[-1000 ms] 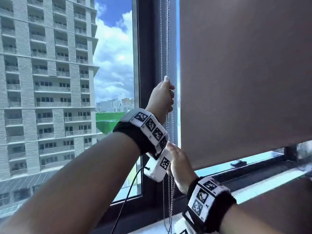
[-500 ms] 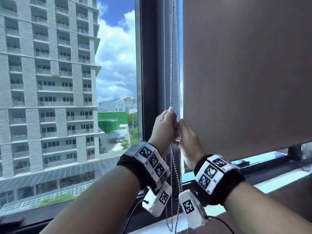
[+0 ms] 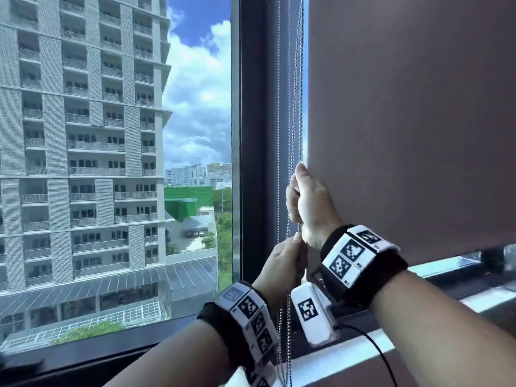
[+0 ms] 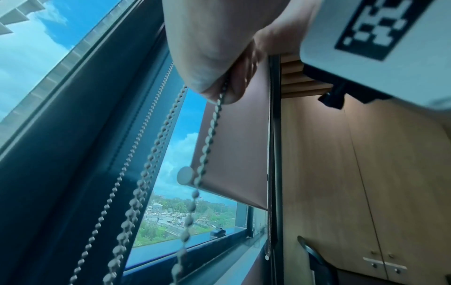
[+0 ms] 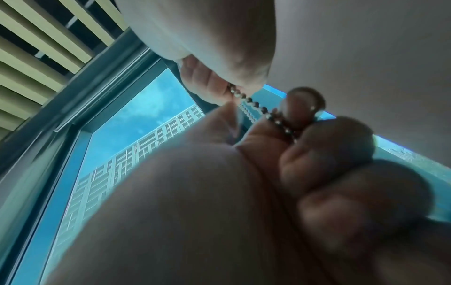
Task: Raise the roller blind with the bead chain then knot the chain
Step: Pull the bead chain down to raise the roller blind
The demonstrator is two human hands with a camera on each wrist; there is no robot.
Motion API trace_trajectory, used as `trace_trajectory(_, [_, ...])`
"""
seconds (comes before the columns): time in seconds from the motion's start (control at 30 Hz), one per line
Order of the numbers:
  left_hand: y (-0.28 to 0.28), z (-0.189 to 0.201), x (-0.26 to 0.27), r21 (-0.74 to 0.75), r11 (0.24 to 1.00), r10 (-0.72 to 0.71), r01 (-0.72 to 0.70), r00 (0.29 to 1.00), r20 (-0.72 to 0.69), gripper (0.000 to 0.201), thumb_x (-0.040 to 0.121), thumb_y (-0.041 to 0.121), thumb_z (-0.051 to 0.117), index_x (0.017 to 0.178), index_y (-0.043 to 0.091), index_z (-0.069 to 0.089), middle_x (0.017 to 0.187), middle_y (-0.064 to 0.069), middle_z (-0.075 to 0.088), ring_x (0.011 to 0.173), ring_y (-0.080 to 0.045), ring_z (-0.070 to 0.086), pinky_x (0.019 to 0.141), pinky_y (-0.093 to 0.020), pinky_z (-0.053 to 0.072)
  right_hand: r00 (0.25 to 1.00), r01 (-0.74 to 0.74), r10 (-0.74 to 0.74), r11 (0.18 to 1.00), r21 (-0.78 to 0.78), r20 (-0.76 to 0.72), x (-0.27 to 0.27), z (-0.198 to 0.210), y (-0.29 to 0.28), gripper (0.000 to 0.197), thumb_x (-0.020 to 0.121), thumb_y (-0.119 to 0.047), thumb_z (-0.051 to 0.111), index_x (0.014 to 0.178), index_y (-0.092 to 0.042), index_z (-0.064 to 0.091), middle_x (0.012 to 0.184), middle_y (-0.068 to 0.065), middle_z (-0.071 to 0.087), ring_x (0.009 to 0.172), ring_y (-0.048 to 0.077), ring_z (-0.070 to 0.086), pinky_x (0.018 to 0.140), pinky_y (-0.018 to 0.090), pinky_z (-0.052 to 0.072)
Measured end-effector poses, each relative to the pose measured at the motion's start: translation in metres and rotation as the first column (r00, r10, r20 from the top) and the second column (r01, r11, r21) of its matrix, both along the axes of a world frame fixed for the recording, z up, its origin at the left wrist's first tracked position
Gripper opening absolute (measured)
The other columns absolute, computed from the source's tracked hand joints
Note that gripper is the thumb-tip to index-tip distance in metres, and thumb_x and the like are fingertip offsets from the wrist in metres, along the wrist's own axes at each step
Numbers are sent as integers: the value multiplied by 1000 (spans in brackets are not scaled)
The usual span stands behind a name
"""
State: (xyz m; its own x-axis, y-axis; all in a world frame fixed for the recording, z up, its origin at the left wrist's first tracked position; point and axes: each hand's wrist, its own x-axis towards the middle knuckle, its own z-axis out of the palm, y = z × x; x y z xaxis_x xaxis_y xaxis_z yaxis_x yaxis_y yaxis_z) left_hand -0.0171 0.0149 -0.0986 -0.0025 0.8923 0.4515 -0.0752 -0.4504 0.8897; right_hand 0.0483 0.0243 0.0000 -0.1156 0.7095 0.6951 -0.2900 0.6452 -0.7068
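Hand-over-hand pulling is what's going on here, so the raising step, not the knot. The right hand [image 3: 310, 202] is the upper one, fist curled round one strand of the bead chain [image 3: 300, 107], with the thumb up against the edge of the roller blind [image 3: 405, 121]. The left hand [image 3: 282, 261] sits just below it, almost touching the right wrist, and pinches the same strand; the left wrist camera shows the beads running out from between its fingertips [image 4: 219, 90]. The right wrist camera shows beads crossing the curled right fingers [image 5: 324, 146] too.

The blind hangs just right of both hands, and its bottom bar [image 4: 186, 176] is low, roughly level with the right wrist, with only a strip of window open under it. So I'd say the raise has barely got going.

Next move, I reckon: haul down with the top hand, then let the lower one go and regrip above it. It needs to stay on the same strand, since the loose strands hang right beside the left hand and grabbing the wrong one would lower the blind. Knotting comes way later.
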Motion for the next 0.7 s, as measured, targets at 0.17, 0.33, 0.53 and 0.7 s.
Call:
trace_trajectory(0.17, [6, 17, -11, -94, 995, -37, 36, 999, -7, 72, 87, 73, 22, 86, 19, 69, 81, -12, 70, 69, -25, 65, 59, -30, 49, 999, -53, 52, 998, -38, -12, -2, -12, 0, 47, 95, -40, 36, 51, -23, 31, 45, -2, 28, 37, 13, 23, 38, 22, 22])
trace_trajectory(0.33, [3, 58, -16, -40, 999, 8, -6, 999, 45, 67, 87, 69, 33, 48, 19, 55, 42, 3, 46, 37, -10, 42, 38, -19, 31, 989, -150, 149, 984, -101, -18, -3, -35, -2, 39, 99, -33, 38, 71, -17, 59, 66, 6, 60, 59, 16, 57, 56, 30, 50])
trace_trajectory(0.53, [2, 105, -8, 108, 994, -30, 27, 999, 22, 54, 97, 51, 35, 73, 9, 58, 49, -3, 55, 43, -18, 56, 50, -26, 49, 988, -149, 151, 987, -63, 29, 1, -59, -12, 43, 101, -30, 34, 62, -15, 43, 44, -7, 34, 37, 3, 27, 41, 17, 25])
trace_trajectory(0.7, [-6, 150, -1, 154, 986, 52, -59, 997, 52, 32, 97, 46, 42, 86, 18, 53, 49, 8, 48, 36, -7, 40, 39, -18, 34, 979, -29, 46, 996, -90, 201, 6, -87, -18, 49, 101, -31, 30, 74, 6, 47, 51, 0, 30, 39, 8, 24, 41, 23, 23])
